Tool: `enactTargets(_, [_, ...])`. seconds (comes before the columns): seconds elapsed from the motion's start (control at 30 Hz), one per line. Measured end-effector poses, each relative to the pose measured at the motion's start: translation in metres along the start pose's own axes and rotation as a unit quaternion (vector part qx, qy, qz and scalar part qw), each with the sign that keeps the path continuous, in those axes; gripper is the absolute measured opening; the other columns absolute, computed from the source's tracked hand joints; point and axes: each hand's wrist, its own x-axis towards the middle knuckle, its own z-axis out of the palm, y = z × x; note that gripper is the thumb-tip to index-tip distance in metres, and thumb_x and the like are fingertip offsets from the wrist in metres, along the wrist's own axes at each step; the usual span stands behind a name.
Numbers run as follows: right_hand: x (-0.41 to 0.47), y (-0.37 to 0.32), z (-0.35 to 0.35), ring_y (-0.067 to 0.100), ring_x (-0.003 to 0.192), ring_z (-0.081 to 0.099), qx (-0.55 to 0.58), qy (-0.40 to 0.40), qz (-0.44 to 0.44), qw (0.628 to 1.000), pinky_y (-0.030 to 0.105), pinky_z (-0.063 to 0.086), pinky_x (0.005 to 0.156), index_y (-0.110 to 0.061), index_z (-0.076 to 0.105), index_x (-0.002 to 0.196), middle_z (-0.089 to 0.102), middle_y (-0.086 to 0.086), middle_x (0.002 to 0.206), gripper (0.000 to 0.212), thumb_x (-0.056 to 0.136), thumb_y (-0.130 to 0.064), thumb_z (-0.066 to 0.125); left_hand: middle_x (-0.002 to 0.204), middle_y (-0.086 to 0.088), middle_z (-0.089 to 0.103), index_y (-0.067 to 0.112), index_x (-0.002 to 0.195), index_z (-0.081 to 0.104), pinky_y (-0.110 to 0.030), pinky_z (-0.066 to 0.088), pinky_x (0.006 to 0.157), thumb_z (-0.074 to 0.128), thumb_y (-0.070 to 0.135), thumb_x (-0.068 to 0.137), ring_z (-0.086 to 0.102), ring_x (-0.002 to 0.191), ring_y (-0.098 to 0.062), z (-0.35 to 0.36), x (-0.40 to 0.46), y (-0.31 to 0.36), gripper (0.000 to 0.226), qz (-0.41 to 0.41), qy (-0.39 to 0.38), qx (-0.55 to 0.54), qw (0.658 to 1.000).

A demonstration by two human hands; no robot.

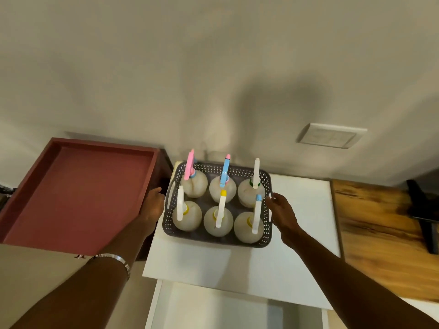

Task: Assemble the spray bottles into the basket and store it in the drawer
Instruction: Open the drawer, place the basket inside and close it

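Note:
A grey perforated basket (213, 239) stands on a white cabinet top (237, 269) and holds several pale spray bottles upright, among them one with a pink head (190, 166), one with a blue head (225, 170) and one with a white head (256, 173). My left hand (153, 206) is just off the basket's left end with its fingers relaxed. At the basket's right end is my right hand (281, 213), fingers loosely spread near the rim. Neither hand grips anything. Below the cabinet top a white drawer (213, 309) stands pulled out.
A dark red tray-topped unit (78, 193) sits to the left of the cabinet. A wooden surface (380, 233) with a black object (422, 214) lies to the right. A wall plate (330, 135) is on the beige wall behind.

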Motion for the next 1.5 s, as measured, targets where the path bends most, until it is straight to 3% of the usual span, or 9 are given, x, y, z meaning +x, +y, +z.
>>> enactTargets(0.17, [0.019,0.008,0.009,0.012,0.103,0.057,-0.018,0.022,-0.017,0.999,0.023,0.047,0.072,-0.015,0.049,0.139,0.055,-0.003,0.128,0.044,0.098,-0.029,0.06,0.126,-0.009,0.059,0.009,0.137,0.05,-0.028,0.044,0.08,0.042,0.011,0.094,0.057,0.104,-0.02,0.011,0.022,-0.01,0.044,-0.001,-0.044,-0.002,0.999])
enactTargets(0.27, [0.023,0.011,0.011,0.01,0.1,0.058,-0.036,0.037,-0.033,0.998,0.02,0.046,0.068,-0.016,0.05,0.139,0.057,0.0,0.13,0.043,0.098,-0.025,0.059,0.093,-0.01,0.068,0.004,0.112,0.063,-0.025,0.046,0.064,0.045,0.009,0.095,0.062,0.085,-0.021,0.017,0.027,-0.014,0.025,0.033,-0.061,-0.007,0.998])
enactTargets(0.47, [0.028,0.022,0.012,0.025,0.12,0.06,-0.118,0.089,-0.091,0.985,0.045,0.049,0.105,-0.01,0.06,0.132,0.064,0.005,0.132,0.037,0.095,-0.007,0.059,0.1,-0.016,0.065,0.001,0.117,0.06,-0.04,0.052,0.08,0.051,0.013,0.097,0.062,0.091,-0.028,0.028,0.03,-0.015,0.025,0.046,-0.039,-0.005,0.998])
enactTargets(0.67, [0.028,0.031,0.018,0.02,0.108,0.066,-0.156,0.157,-0.135,0.966,0.024,0.05,0.087,-0.016,0.061,0.131,0.066,-0.002,0.126,0.057,0.085,0.015,0.048,0.109,-0.019,0.068,0.003,0.116,0.062,-0.051,0.052,0.094,0.052,0.021,0.099,0.064,0.103,-0.036,0.031,0.033,-0.02,0.028,0.074,0.016,0.039,0.996])
enactTargets(0.8, [0.033,0.038,0.019,0.03,0.108,0.066,-0.19,0.172,-0.118,0.959,0.033,0.051,0.092,-0.012,0.054,0.14,0.065,0.01,0.131,0.054,0.09,0.007,0.047,0.108,-0.019,0.068,0.005,0.114,0.063,-0.051,0.052,0.094,0.05,0.019,0.099,0.063,0.103,-0.036,0.034,0.033,-0.023,0.024,0.087,0.031,0.056,0.994])
enactTargets(0.93, [0.038,0.043,0.019,0.028,0.095,0.066,-0.247,0.162,-0.126,0.947,0.025,0.041,0.076,-0.014,0.059,0.136,0.074,0.011,0.109,0.046,0.094,-0.002,0.045,0.109,-0.021,0.067,0.004,0.115,0.063,-0.053,0.051,0.094,0.049,0.019,0.099,0.063,0.104,-0.038,0.036,0.033,-0.021,0.026,0.087,0.036,0.059,0.994])
enactTargets(1.17, [0.035,0.044,0.018,0.025,0.078,0.058,-0.23,0.168,-0.146,0.947,0.029,0.043,0.073,-0.014,0.062,0.133,0.072,0.009,0.092,0.045,0.093,0.001,0.049,0.115,-0.021,0.066,0.002,0.12,0.061,-0.052,0.051,0.096,0.049,0.019,0.099,0.062,0.108,-0.037,0.035,0.033,-0.023,0.029,0.09,0.027,0.064,0.993])
enactTargets(1.3, [0.031,0.053,0.014,0.017,0.076,0.045,-0.241,0.17,-0.133,0.946,0.02,0.035,0.071,-0.008,0.063,0.13,0.065,0.005,0.091,0.04,0.094,-0.002,0.048,0.113,-0.019,0.067,0.005,0.118,0.063,-0.049,0.052,0.096,0.051,0.015,0.098,0.063,0.107,-0.035,0.034,0.028,-0.028,0.025,0.093,0.027,0.073,0.993])
enactTargets(1.5, [0.004,0.061,0.008,0.032,0.09,0.065,-0.227,0.179,-0.162,0.944,0.026,0.04,0.077,-0.012,0.061,0.135,0.073,0.016,0.111,0.042,0.096,-0.001,0.051,0.115,-0.018,0.067,0.007,0.119,0.062,-0.05,0.051,0.097,0.051,0.016,0.097,0.062,0.109,-0.035,0.031,0.011,-0.04,0.026,0.101,0.012,0.08,0.992])
